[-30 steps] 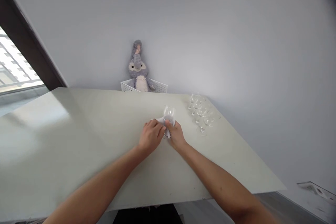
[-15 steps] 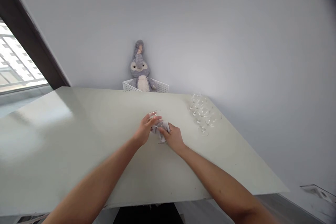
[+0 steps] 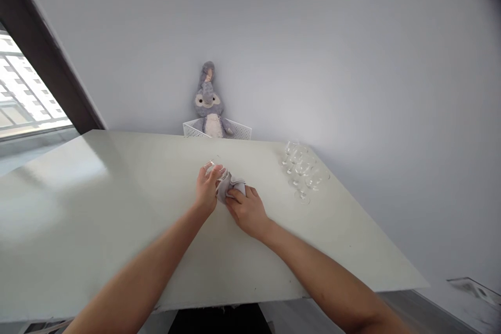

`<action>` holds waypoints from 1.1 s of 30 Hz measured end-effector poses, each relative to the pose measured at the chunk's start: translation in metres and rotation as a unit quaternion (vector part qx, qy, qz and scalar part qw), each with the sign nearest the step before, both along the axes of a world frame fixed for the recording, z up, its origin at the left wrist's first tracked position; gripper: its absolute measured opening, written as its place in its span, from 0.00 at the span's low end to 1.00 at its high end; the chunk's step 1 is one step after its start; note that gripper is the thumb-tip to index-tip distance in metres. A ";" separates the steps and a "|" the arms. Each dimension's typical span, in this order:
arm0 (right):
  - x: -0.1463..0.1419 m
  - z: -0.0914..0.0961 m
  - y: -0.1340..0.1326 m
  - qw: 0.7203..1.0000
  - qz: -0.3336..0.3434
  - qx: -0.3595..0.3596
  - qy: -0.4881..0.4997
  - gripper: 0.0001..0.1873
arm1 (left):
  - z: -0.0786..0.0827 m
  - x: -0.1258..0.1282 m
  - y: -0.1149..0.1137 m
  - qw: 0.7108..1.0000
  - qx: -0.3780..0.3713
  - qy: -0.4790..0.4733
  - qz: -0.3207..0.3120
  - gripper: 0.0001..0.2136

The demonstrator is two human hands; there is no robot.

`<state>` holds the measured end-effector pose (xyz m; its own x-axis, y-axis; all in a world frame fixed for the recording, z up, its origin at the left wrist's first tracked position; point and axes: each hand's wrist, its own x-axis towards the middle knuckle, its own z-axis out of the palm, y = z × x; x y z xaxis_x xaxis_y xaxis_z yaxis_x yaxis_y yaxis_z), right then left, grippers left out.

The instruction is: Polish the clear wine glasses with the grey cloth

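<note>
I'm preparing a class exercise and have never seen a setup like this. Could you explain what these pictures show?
There is no robot here, only a person's two bare hands. One head-worn camera takes every picture, looking forward and down, so the forearms reach in from the bottom.

The left hand holds a clear glass. The right hand holds a grey cloth against it, hiding part of it.

On the pale table, to the right, stands a group of stemmed glasses. Beyond the far edge, a plush toy sits in a white basket.
</note>
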<state>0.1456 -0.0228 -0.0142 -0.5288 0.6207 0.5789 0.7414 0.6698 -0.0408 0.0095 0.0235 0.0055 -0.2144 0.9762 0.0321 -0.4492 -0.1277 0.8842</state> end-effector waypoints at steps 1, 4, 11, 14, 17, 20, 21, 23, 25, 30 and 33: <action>0.001 0.000 0.002 1.000 0.002 -0.008 0.028 0.12 | 0.001 0.000 -0.001 1.000 0.010 -0.001 -0.001 0.19; 0.005 -0.001 0.010 0.982 0.001 -0.051 0.182 0.13 | 0.003 0.002 -0.005 0.998 0.060 0.016 0.002 0.19; 0.003 0.002 0.020 0.727 -0.021 -0.385 0.568 0.14 | 0.003 0.009 -0.022 0.917 0.345 0.198 0.017 0.26; 0.001 0.003 0.017 0.608 0.031 -0.506 0.611 0.15 | -0.001 0.008 -0.024 0.843 0.437 0.311 0.042 0.30; 0.000 0.004 0.011 0.637 0.046 -0.569 0.518 0.18 | -0.002 0.003 -0.021 0.792 0.484 0.364 0.081 0.33; 0.001 0.006 0.005 0.821 0.021 -0.469 0.325 0.25 | -0.002 -0.002 -0.017 0.796 0.459 0.380 0.107 0.32; 0.002 0.007 0.004 0.881 0.006 -0.391 0.267 0.26 | -0.003 -0.003 -0.016 0.806 0.440 0.381 0.108 0.32; 0.005 0.009 0.002 0.954 -0.033 -0.223 0.198 0.22 | -0.005 -0.004 -0.014 0.828 0.402 0.377 0.102 0.31; 0.009 0.011 0.003 0.972 -0.067 -0.114 0.195 0.14 | -0.009 -0.004 -0.015 0.844 0.376 0.371 0.088 0.31; 0.010 0.014 0.009 0.972 -0.070 -0.080 0.210 0.10 | -0.017 0.003 -0.021 0.814 0.432 0.388 0.020 0.34; 0.010 0.016 0.010 0.975 -0.073 -0.101 0.186 0.10 | -0.016 0.008 -0.026 0.786 0.471 0.399 -0.016 0.36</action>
